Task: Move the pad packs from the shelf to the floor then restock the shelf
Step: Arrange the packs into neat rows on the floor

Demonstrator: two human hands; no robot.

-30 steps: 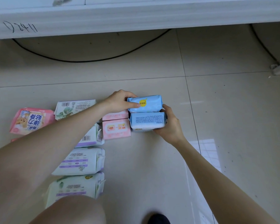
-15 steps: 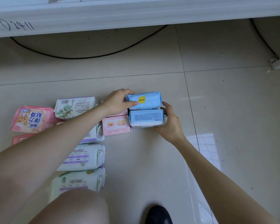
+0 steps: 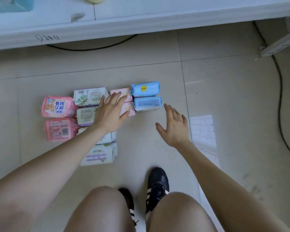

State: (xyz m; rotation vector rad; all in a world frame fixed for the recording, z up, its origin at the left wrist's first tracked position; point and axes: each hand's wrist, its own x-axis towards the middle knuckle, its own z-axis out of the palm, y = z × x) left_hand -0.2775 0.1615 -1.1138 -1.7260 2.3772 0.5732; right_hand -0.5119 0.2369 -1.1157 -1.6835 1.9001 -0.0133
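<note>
10 soft plastic pad packs [image 3: 147,103], pink, white and blue, are lying on the beige tiled floor [image 3: 224,91], at 6 o'clock from the white shelf [image 3: 157,15]. Left hand [image 3: 110,113] and right hand [image 3: 173,129] are hovering wide open, holding nothing. Unloading is seemingly finishing; restocking is remaining.

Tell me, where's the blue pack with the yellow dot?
In the head view, the yellow-dotted blue pack lies on the floor, right end of the group, just beyond the other blue pack.
</note>
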